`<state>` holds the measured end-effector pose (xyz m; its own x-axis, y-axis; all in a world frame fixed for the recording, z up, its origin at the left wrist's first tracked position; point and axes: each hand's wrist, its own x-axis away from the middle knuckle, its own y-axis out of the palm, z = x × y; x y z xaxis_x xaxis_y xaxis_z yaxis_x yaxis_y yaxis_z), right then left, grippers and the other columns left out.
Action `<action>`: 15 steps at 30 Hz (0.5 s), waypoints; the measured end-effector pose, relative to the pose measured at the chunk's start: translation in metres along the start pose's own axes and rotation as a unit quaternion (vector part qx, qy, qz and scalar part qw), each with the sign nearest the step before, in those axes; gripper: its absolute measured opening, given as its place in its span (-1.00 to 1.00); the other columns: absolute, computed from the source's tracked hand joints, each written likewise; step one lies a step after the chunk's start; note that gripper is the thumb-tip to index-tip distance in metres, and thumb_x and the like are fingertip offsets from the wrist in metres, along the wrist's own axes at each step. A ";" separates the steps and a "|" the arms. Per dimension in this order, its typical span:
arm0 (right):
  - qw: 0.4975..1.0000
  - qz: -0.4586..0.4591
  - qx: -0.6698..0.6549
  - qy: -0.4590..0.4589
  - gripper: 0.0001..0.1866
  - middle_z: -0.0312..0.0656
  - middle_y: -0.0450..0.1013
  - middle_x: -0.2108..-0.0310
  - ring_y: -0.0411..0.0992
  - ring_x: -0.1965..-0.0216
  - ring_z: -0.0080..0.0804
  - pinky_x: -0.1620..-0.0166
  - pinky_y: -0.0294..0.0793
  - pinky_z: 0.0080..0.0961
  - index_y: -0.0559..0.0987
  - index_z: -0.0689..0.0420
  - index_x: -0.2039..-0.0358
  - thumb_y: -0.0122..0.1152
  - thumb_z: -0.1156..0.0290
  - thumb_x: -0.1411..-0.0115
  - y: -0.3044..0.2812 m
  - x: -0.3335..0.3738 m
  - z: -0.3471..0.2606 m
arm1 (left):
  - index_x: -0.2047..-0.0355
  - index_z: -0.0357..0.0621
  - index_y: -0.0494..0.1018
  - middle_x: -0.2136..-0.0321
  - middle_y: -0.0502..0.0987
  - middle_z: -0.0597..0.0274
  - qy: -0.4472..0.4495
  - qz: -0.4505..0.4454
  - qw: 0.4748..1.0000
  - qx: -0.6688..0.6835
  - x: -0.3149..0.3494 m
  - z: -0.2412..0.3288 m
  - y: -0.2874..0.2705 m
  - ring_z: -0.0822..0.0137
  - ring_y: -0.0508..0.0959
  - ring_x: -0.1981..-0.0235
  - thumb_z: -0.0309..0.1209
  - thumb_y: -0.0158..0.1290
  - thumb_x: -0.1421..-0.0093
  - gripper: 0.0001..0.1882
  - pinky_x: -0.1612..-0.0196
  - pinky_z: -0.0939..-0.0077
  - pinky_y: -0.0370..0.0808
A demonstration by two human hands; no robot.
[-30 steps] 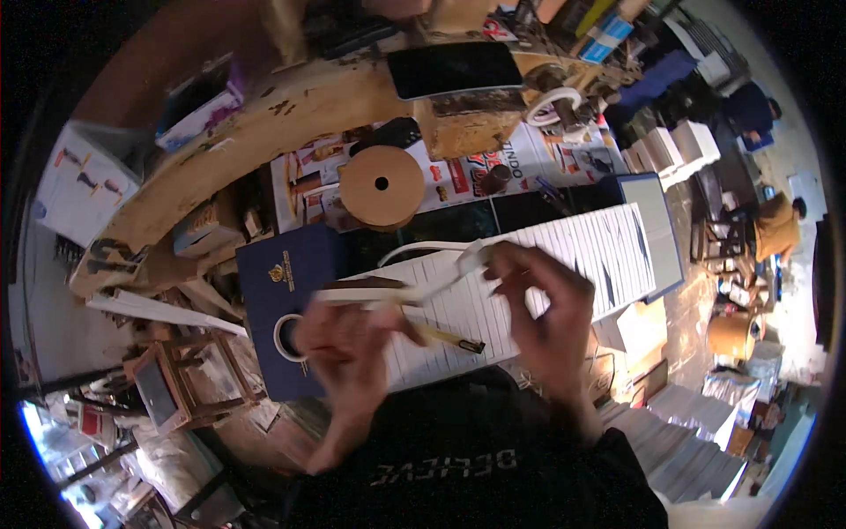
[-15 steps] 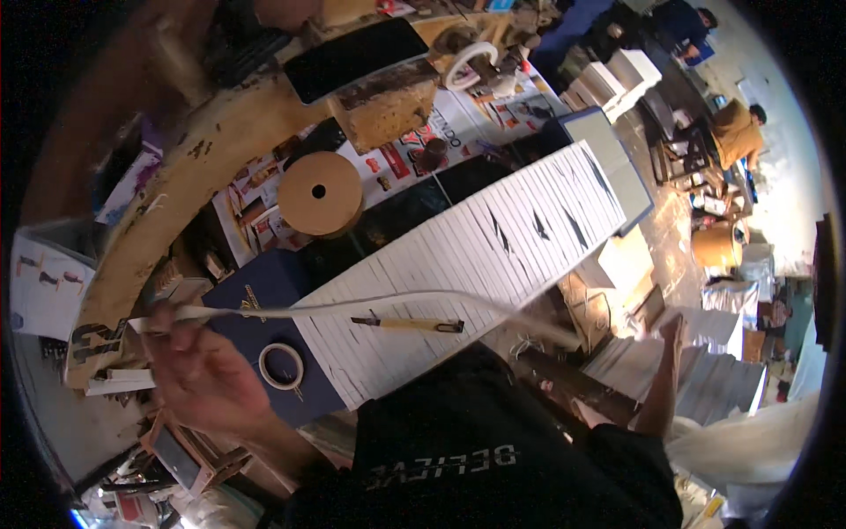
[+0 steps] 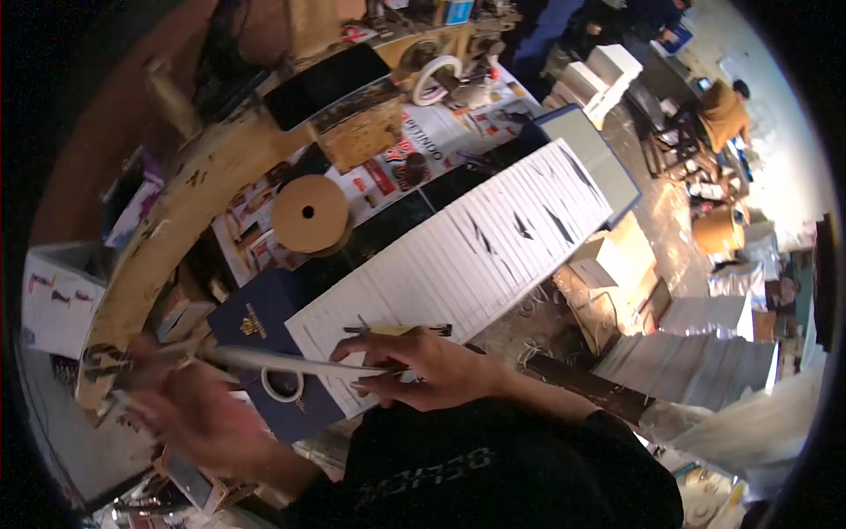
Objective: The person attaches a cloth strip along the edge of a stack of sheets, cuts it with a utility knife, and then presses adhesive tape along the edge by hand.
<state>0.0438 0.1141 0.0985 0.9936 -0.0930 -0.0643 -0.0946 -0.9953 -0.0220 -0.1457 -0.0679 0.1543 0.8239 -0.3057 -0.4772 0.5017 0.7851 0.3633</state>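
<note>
A narrow white strip (image 3: pixel 295 362) stretches between my two hands. Its left end runs into my left hand (image 3: pixel 198 419), which is smeared by motion but appears closed on it. At the other side my right hand (image 3: pixel 423 366) has its fingers bent round the strip, over the near part of a long row of white pieces (image 3: pixel 441 256) standing side by side. Partly behind the right hand lies a slim yellow tool with dark ends (image 3: pixel 432 331). Below the strip a cream tape ring (image 3: pixel 299 385) rests on a dark blue box (image 3: pixel 256 309) with a gold emblem.
Beyond the row are a brown cardboard reel (image 3: pixel 308 216), a worn wooden block (image 3: pixel 361 137) with a black slab (image 3: pixel 326 84) on it, and a white ring (image 3: pixel 434 79). A curved wooden edge (image 3: pixel 167 212) bounds the left. A person (image 3: pixel 724 115) sits far right.
My right hand has come in from the far right to the row's near end, and the strip between my hands is now shorter. My left hand has moved slightly down.
</note>
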 end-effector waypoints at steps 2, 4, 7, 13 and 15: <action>0.999 0.015 0.020 -0.038 -0.61 -0.07 0.65 0.26 0.67 0.35 -0.38 0.30 0.66 -0.48 0.53 0.22 -0.13 0.28 0.44 -0.31 -0.007 0.009 0.009 | -0.41 -0.33 0.12 -0.31 0.26 -0.19 0.029 0.201 0.950 -0.238 -0.004 0.015 -0.008 0.03 0.38 -0.28 -0.18 -0.13 -0.48 -0.37 -0.34 0.12 0.35; 0.996 0.024 0.037 -0.078 -0.63 -0.11 0.65 0.33 0.65 0.40 -0.45 0.37 0.64 -0.55 0.55 0.22 -0.10 0.29 0.44 -0.31 -0.022 0.021 0.002 | -0.40 -0.30 0.13 -0.32 0.25 -0.18 0.011 0.245 0.912 -0.328 0.000 0.022 -0.068 0.03 0.38 -0.28 -0.23 -0.10 -0.48 -0.40 -0.36 0.16 0.34; 0.993 0.071 0.067 0.071 -0.69 -0.17 0.64 0.30 0.61 0.40 -0.51 0.30 0.63 -0.55 0.59 0.23 -0.04 0.32 0.46 -0.30 -0.047 0.039 -0.018 | -0.39 -0.27 0.14 -0.33 0.27 -0.14 -0.018 0.215 0.967 -0.133 0.034 -0.003 -0.147 0.05 0.39 -0.28 -0.28 -0.05 -0.47 -0.43 -0.32 0.23 0.38; 0.971 0.184 0.075 0.136 -0.82 -0.19 0.65 0.37 0.51 0.53 -0.64 0.52 0.47 -0.66 0.70 0.23 0.11 0.32 0.47 -0.31 -0.063 0.045 -0.026 | -0.28 -0.37 0.33 -0.21 0.32 0.12 0.015 0.194 0.922 -0.336 0.082 -0.036 -0.160 0.25 0.52 -0.09 -0.42 -0.03 -0.44 -0.54 -0.15 0.42 0.56; 0.960 0.218 0.085 0.151 -0.84 -0.18 0.65 0.37 0.52 0.52 -0.64 0.52 0.48 -0.65 0.71 0.22 0.13 0.32 0.48 -0.31 -0.065 0.036 -0.032 | -0.20 -0.36 0.40 -0.20 0.37 0.09 -0.007 0.248 0.950 -0.190 0.088 -0.043 -0.172 0.25 0.52 -0.13 -0.48 0.04 -0.40 -0.60 -0.13 0.40 0.58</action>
<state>0.0875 0.1746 0.1297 0.8273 -0.5297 0.1872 -0.4891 -0.8430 -0.2238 -0.1712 -0.2069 0.0159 0.9392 0.1479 -0.3099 -0.0789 0.9713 0.2244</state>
